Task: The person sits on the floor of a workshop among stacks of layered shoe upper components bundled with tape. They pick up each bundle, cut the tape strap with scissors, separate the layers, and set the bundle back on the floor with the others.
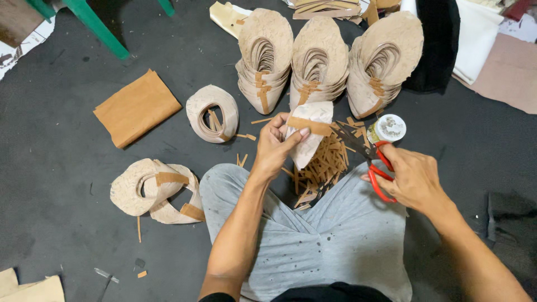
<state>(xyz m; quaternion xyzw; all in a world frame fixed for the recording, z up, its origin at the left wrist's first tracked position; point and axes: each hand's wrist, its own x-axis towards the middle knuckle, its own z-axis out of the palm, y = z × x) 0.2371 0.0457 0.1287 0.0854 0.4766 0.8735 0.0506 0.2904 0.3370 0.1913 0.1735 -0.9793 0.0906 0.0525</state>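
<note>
Two hands work: left hand (275,144) pinches an upright shoe piece (309,140), right hand (413,178) grips scissors (373,162) pointing up-left.

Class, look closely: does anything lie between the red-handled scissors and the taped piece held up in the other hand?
Nothing visible does. The scissors in the right hand point across open space toward the taped piece in the left hand.

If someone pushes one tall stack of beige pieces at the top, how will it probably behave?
The middle stack would probably lean or slide apart, since many thin curved pieces are only nested loosely. It looks light, like card. The pieces seem bendable: the left hand holds one piece curved.
</note>
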